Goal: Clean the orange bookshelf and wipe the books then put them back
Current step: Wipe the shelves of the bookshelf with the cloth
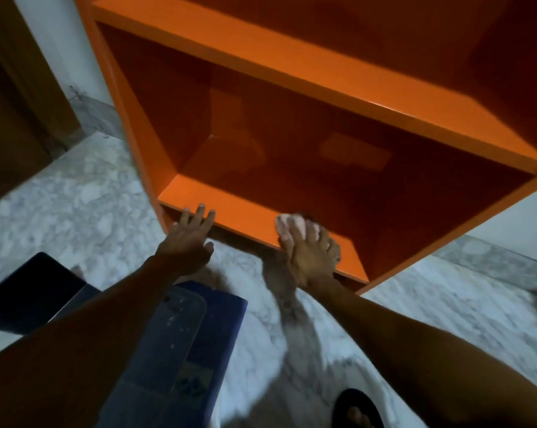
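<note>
The orange bookshelf (322, 72) stands open in front of me with no books on the two shelves in view. My left hand (188, 239) rests on the front edge of the bottom shelf (242, 211), fingers straight and spread. My right hand (310, 245) presses a small pale cloth (287, 222) onto that same shelf further right, fingers curled over it. A stack of dark blue books (199, 332) lies on the floor below my left arm.
The floor is grey-white marble (91, 186). A brown wooden door (14, 103) fills the left side. A dark flat item (29, 291) lies at lower left beside the books. A foot in a black sandal (356, 409) is at the bottom edge.
</note>
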A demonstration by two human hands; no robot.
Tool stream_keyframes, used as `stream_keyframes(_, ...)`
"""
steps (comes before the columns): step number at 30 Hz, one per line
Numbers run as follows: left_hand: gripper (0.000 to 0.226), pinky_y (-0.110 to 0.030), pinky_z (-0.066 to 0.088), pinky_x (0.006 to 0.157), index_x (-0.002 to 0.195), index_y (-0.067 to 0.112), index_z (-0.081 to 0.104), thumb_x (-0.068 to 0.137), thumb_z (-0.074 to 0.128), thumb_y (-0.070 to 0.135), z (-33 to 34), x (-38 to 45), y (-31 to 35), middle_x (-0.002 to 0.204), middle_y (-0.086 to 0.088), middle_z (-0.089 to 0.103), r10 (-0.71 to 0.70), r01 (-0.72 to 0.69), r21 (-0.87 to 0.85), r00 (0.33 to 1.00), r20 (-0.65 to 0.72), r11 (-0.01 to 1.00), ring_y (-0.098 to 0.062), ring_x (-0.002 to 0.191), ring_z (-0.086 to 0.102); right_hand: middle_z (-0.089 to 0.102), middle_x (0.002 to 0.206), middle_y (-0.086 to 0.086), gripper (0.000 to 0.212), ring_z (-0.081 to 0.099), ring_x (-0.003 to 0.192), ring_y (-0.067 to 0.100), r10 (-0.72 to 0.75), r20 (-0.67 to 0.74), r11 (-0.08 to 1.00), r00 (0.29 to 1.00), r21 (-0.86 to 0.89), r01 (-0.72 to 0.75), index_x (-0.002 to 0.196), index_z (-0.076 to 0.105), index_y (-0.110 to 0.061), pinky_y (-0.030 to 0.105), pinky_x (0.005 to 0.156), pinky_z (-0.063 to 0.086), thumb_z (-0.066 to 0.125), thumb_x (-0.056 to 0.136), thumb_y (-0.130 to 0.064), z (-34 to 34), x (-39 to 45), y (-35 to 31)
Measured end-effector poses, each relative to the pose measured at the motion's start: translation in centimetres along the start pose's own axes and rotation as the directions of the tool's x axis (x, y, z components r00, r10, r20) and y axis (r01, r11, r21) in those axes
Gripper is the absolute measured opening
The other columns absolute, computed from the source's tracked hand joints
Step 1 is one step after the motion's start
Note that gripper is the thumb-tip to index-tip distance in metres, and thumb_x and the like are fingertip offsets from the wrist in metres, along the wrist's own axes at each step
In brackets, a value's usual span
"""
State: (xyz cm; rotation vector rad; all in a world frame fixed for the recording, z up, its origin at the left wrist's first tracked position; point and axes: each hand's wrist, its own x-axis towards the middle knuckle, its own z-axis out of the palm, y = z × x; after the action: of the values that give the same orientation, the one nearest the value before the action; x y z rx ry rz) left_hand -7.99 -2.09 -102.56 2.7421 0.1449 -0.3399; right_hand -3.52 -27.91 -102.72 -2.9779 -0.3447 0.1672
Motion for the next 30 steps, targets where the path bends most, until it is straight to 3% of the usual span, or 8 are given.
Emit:
stream_keyframes(5,0.069,-0.053,0.006,0.121,0.159,0.017,0.004,0.101,0.041,0.021,-0.9,0.0,-0.1,0.167,-0.008,-0.006,-0.051,0.052,-0.067,0.999,0.017,0.996,-0.032,0.153,-0.006,0.029,0.157,0.004,0.058,0.036,0.123,0.037,-0.532,0.064,0.847,0.844,0.041,0.53,0.147,0.038,-0.036,0.044,0.093,0.032,0.049,0.09,-0.027,2.0,-2.9,-5.9)
stream_keyframes(9,0.069,-0.052,0.01,0.122,0.159,0.018,0.003,0.101,0.043,0.02,-1.1,0.1,-1.6,0.167,-0.006,-0.006,-0.068,0.068,-0.046,0.998,-0.006,0.997,-0.033,0.152,-0.005,0.038,0.141,-0.007,0.069,0.04,0.114,0.025,-0.583,-0.068,0.743,0.81,0.358,0.565,0.147,0.031,-0.04,0.033,0.089,0.031,0.059,0.088,-0.016,1.0,-4.3,-7.0)
stream_keyframes(11,0.07,-0.052,0.01,0.122,0.159,0.018,0.003,0.101,0.043,0.018,-1.3,0.3,-2.2,0.167,-0.005,-0.007,-0.07,0.07,-0.058,0.997,-0.006,0.996,-0.032,0.152,-0.007,0.042,0.144,0.0,0.06,0.04,0.11,0.026,-0.586,-0.235,0.735,0.775,0.248,0.631,0.142,0.039,-0.036,0.036,0.085,0.03,0.049,0.084,-0.02,-0.4,-3.0,-6.7)
stream_keyframes(17,0.071,-0.049,0.003,0.123,0.158,0.013,0.003,0.099,0.042,0.012,-0.8,0.2,-2.0,0.166,-0.008,-0.008,-0.069,0.059,-0.15,0.996,-0.059,0.987,-0.033,0.152,-0.009,0.055,0.142,0.007,0.056,0.052,0.127,0.035,-0.031,-0.168,0.98,0.985,0.186,0.063,0.14,0.052,-0.033,0.047,0.1,0.043,0.035,0.086,-0.031,-3.1,5.9,1.0)
stream_keyframes(21,0.071,-0.051,0.002,0.122,0.158,0.012,-0.002,0.101,0.039,0.012,-0.4,0.4,-2.4,0.166,-0.008,-0.012,-0.047,0.042,-0.148,0.998,-0.032,0.988,-0.034,0.151,-0.014,0.037,0.156,-0.005,0.087,0.035,0.141,0.038,-0.024,-0.007,0.997,1.0,-0.075,0.023,0.15,0.035,-0.034,0.059,0.109,0.031,0.007,0.078,-0.073,-0.4,9.1,6.5)
stream_keyframes(24,0.072,-0.053,0.004,0.122,0.158,0.013,-0.004,0.102,0.041,0.018,-0.5,0.5,-2.8,0.166,-0.007,-0.012,-0.033,0.029,-0.129,0.999,-0.029,0.991,-0.034,0.151,-0.013,0.022,0.163,-0.002,0.071,0.022,0.145,0.042,-0.033,-0.056,0.983,0.998,-0.182,0.022,0.156,0.004,-0.041,0.059,0.114,0.021,0.021,0.087,-0.044,0.2,9.2,5.3)
stream_keyframes(27,0.071,-0.056,0.008,0.122,0.157,0.011,-0.003,0.102,0.042,0.019,-0.5,0.3,-2.9,0.166,-0.009,-0.01,-0.011,0.008,-0.114,1.0,-0.026,0.993,-0.037,0.151,-0.011,0.01,0.166,-0.006,0.057,0.009,0.152,0.033,0.042,-0.12,0.996,0.992,-0.068,-0.05,0.153,0.006,-0.049,0.053,0.121,0.011,0.023,0.098,-0.046,0.4,8.5,1.2)
stream_keyframes(30,0.069,-0.051,0.009,0.122,0.158,0.01,0.006,0.1,0.045,0.013,-0.6,0.5,-2.8,0.166,-0.011,-0.002,-0.019,0.011,-0.148,0.998,-0.057,0.989,-0.036,0.152,-0.004,0.036,0.157,0.003,0.052,0.033,0.143,0.034,0.003,-0.033,1.0,0.999,0.012,-0.002,0.148,0.029,-0.046,0.05,0.116,0.025,0.018,0.099,-0.057,0.0,8.0,-3.1)
